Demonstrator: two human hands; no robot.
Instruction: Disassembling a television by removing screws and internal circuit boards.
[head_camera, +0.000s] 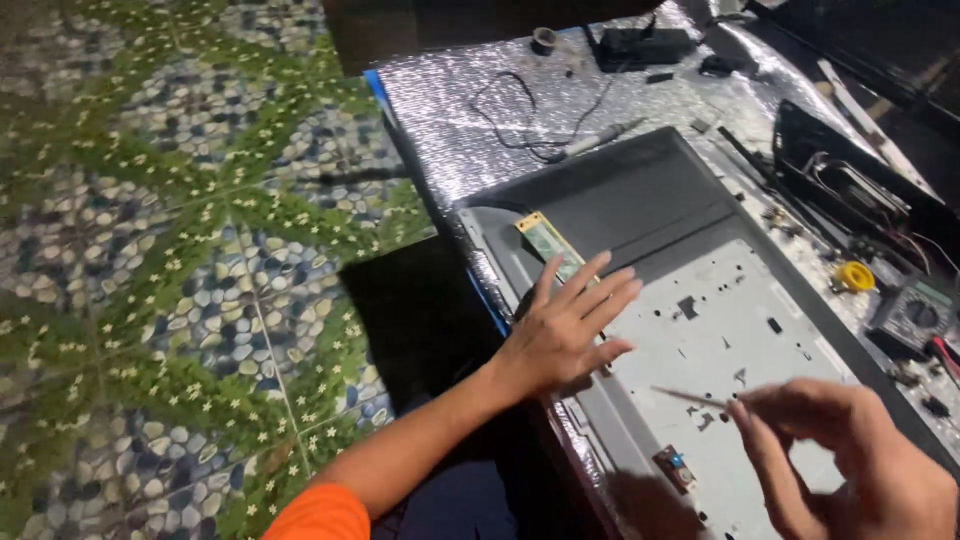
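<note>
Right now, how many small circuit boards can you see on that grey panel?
2. A long green strip board lies near the panel's top-left edge, by the left hand. A small board sits at the lower edge. Hands may hide more.

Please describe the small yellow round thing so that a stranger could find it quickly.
Start at the large grey metal panel lying on the silver mat. Go past its right edge, beside the multimeter. There lies the yellow round thing, the only bright yellow item among dark parts.

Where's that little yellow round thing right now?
In the head view the yellow roll lies at the right on the silver mat, just off the grey panel's right edge, beside the multimeter and far from both hands.
</note>
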